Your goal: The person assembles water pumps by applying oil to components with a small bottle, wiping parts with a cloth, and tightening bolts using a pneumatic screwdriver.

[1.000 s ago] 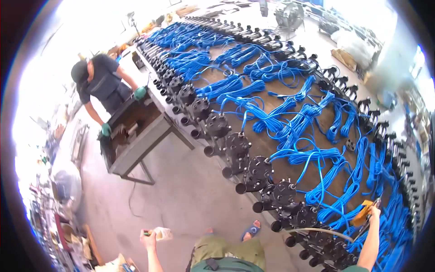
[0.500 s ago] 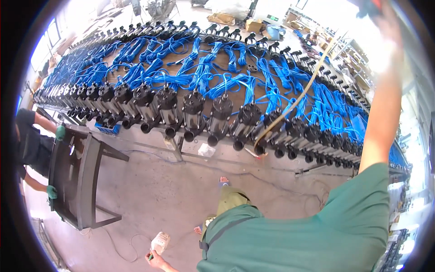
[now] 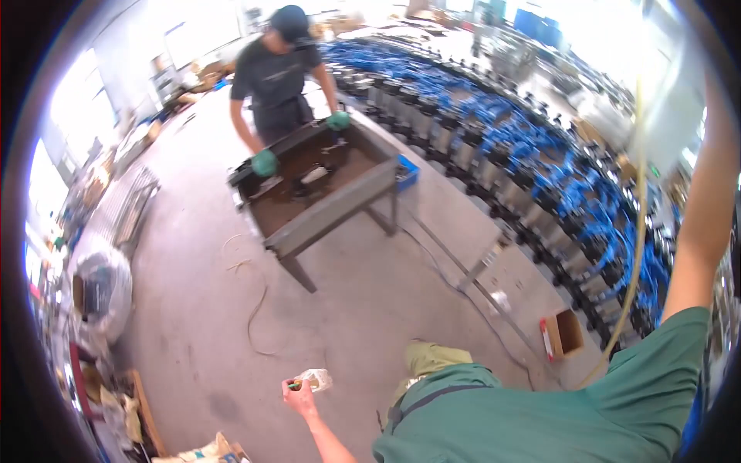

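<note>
Low down, left hand (image 3: 301, 397) grips container (image 3: 318, 378); right hand unseen, state unclear; co-worker's shirt print (image 3: 284, 79) blurred.

Hose (image 3: 641, 208) smooth, plastic-looking; shirt (image 3: 509, 417) matt cloth; box (image 3: 569, 333) matt cardboard; trough (image 3: 336, 217) dull metal.

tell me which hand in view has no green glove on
The person's own left hand, low in the picture: bare, holding something small and green. The co-worker's left hand and right hand, at the metal trough, are both gloved.
</note>
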`<state>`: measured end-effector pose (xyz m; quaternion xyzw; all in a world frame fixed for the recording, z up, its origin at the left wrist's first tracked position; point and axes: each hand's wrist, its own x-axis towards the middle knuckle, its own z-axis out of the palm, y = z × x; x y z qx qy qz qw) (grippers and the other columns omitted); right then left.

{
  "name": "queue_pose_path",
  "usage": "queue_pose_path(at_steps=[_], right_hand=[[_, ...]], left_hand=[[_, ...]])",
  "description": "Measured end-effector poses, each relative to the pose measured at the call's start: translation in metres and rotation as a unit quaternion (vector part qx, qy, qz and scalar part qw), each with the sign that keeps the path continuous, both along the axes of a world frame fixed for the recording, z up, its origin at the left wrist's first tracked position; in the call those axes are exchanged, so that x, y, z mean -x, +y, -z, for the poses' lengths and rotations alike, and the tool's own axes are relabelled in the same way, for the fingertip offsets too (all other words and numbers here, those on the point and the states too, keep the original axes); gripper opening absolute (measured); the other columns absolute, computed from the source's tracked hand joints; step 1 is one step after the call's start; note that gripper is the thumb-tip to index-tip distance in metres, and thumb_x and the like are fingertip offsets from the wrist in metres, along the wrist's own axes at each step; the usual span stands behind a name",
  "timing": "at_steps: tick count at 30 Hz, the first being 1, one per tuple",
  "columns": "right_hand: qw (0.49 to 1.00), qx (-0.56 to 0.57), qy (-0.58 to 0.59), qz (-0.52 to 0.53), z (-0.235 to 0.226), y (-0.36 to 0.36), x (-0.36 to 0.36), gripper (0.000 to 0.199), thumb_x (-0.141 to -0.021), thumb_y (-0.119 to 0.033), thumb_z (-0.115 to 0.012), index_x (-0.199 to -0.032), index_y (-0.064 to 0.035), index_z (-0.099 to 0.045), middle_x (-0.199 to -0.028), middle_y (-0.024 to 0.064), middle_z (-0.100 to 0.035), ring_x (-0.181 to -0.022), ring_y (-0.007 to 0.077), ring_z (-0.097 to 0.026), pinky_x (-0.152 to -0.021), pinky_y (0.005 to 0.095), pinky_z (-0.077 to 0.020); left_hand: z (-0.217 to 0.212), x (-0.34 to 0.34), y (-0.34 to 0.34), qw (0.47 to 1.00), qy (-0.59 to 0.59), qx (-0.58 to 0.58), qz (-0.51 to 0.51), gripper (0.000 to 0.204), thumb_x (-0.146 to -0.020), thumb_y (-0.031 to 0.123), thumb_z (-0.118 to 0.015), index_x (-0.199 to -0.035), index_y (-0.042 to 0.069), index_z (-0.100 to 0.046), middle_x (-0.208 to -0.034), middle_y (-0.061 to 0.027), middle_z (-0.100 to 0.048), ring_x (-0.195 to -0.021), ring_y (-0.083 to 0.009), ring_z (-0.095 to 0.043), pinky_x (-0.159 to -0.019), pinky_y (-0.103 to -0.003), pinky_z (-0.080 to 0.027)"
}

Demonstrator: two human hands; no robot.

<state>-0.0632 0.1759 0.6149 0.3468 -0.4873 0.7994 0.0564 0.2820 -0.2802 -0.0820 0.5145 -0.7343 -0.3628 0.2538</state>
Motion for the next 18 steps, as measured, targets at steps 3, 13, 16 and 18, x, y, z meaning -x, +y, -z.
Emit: queue_pose_path(at_steps=[3,13,16,18], right_hand=[[0.99,-0.021,-0.027,-0.137,0.023,-0.139,0.033,0.027,-0.089,-0.008,-0.073,-0.115,-0.0009,-0.067,-0.106,0.0076,-0.072,-0.092,0.0206,-0.07,-0.084,0.0332,-0.0589],[0.896,-0.005,-0.266,-0.355,0.147,-0.684,0.131,0.019,-0.088,-0.006,-0.071,-0.105,-0.0001,-0.065,-0.095,0.0085,-0.07,-0.082,0.0211,-0.07,-0.078,0.0364,-0.062],[0.823,0.027,-0.321,-0.468,0.162,-0.86,0.156,0.016,-0.086,-0.008,-0.07,-0.099,-0.0009,-0.065,-0.092,0.0113,-0.069,-0.079,0.0227,-0.071,-0.073,0.0376,-0.0622],[0.807,0.016,-0.342,-0.481,0.177,-0.972,0.182,0.015,-0.085,-0.007,-0.069,-0.098,-0.0013,-0.065,-0.09,0.0119,-0.069,-0.077,0.0233,-0.07,-0.069,0.0377,-0.0616]], left_hand=[[0.013,-0.021,-0.066,0.998,0.034,0.011,-0.06,0.029,-0.069,0.011,-0.076,-0.092,0.002,-0.062,-0.079,-0.0102,-0.067,-0.071,-0.0257,-0.063,-0.071,-0.041,-0.055],[0.022,-0.091,-0.353,0.967,-0.018,0.086,-0.239,0.027,-0.067,0.005,-0.078,-0.087,0.003,-0.059,-0.078,-0.0081,-0.063,-0.072,-0.021,-0.06,-0.069,-0.039,-0.054],[0.003,-0.114,-0.441,0.964,-0.027,0.124,-0.235,0.02,-0.084,0.009,-0.08,-0.095,-0.003,-0.068,-0.083,-0.011,-0.068,-0.072,-0.0249,-0.06,-0.068,-0.039,-0.053],[0.006,-0.118,-0.505,0.953,-0.011,0.084,-0.29,0.02,-0.082,0.009,-0.082,-0.092,-0.001,-0.068,-0.081,-0.0092,-0.067,-0.071,-0.0234,-0.059,-0.067,-0.038,-0.052]])
